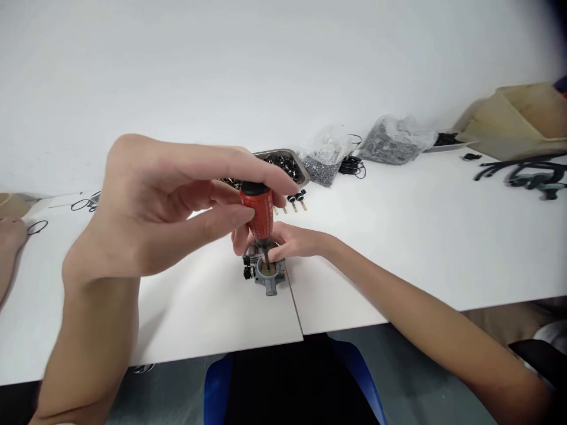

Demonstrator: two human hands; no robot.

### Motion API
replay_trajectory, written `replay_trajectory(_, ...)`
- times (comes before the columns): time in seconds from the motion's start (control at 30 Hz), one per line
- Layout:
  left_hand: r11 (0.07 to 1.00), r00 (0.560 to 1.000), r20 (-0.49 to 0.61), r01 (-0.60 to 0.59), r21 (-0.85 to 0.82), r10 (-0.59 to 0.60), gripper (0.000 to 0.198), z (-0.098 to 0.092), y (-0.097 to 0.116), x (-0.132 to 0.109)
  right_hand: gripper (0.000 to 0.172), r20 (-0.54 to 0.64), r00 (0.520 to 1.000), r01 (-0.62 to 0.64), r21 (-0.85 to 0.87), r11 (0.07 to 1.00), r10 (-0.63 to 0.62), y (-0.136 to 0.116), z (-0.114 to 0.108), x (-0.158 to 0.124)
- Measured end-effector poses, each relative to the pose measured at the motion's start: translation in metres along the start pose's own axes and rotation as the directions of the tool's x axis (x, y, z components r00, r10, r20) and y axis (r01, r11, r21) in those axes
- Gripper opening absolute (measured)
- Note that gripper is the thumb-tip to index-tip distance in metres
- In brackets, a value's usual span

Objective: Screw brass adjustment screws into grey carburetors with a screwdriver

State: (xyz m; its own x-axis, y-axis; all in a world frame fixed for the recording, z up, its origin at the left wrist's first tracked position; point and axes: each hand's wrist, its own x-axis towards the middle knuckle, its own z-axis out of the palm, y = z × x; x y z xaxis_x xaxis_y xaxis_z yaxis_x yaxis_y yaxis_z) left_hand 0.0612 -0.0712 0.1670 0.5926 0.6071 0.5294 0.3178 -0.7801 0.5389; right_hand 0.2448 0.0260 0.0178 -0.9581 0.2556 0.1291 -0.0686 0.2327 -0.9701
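My left hand (155, 206) is closed around the red handle of a screwdriver (261, 215), index finger over its black cap and thumb against its side. The shaft points down, with its tip at the brass-coloured plate (269, 271) inside the round bore of a grey metal carburetor (271, 287). Behind that part, my right hand (295, 241) grips it and steadies it on the white table, thumb near the bore's rim. Some of the right fingers are hidden behind the screwdriver and the carburetor. Black fittings stick out on the carburetor's left side.
Behind my hands stands a metal tray (302, 171) of small parts, with several black-and-brass pieces (297, 200) before it. Plastic bags (394, 141), a beige bin (514, 121) and black hoses (531, 174) lie rightward. Another person's hand (11, 236) rests at far left. A seam crosses the tabletop (354, 236).
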Motion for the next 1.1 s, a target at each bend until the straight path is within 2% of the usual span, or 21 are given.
replay_trajectory(0.07, 0.999, 0.999, 0.0, -0.033, -0.033, 0.033, 0.025, -0.001, -0.001, 0.001, 0.039, -0.01, 1.0, -0.02, -0.009, 1.0, 0.02, 0.0, 0.0, 0.0)
replay_trajectory(0.23, 0.999, 0.997, -0.075, -0.009, -0.035, 0.007, 0.018, 0.0, 0.0, 0.002, 0.039, -0.032, 0.998, -0.057, -0.022, 0.998, 0.057, -0.001, 0.001, 0.001)
replay_trajectory(0.37, 0.999, 0.989, -0.144, 0.032, 0.0, -0.031, 0.035, 0.001, 0.0, -0.002, 0.036, -0.029, 0.998, -0.05, -0.037, 0.998, 0.049, -0.002, 0.002, 0.001)
replay_trajectory(0.43, 1.0, 0.991, -0.134, 0.019, -0.003, -0.019, 0.037, 0.0, -0.002, -0.003, 0.036, -0.016, 0.999, -0.037, -0.019, 0.999, 0.037, -0.004, 0.002, 0.001)
replay_trajectory(0.6, 0.998, 0.992, -0.104, 0.068, -0.001, -0.068, 0.02, -0.002, 0.001, -0.003, 0.037, -0.01, 0.999, -0.042, -0.013, 0.999, 0.042, -0.007, 0.002, 0.001)
replay_trajectory(0.8, 0.996, 0.995, -0.039, 0.089, 0.025, -0.088, 0.019, -0.002, 0.006, -0.002, 0.035, -0.003, 0.999, -0.049, -0.029, 0.998, 0.049, -0.008, 0.002, 0.001)
replay_trajectory(1.0, 0.999, 0.999, -0.04, -0.035, -0.011, 0.035, 0.02, -0.001, -0.003, -0.001, 0.039, -0.039, 0.997, -0.063, -0.031, 0.998, 0.062, -0.007, 0.003, 0.001)
replay_trajectory(1.1, 0.999, 0.996, -0.072, -0.046, 0.029, 0.048, 0.023, -0.001, -0.004, 0.0, 0.037, -0.036, 0.997, -0.074, -0.036, 0.997, 0.073, -0.003, 0.002, 0.0)
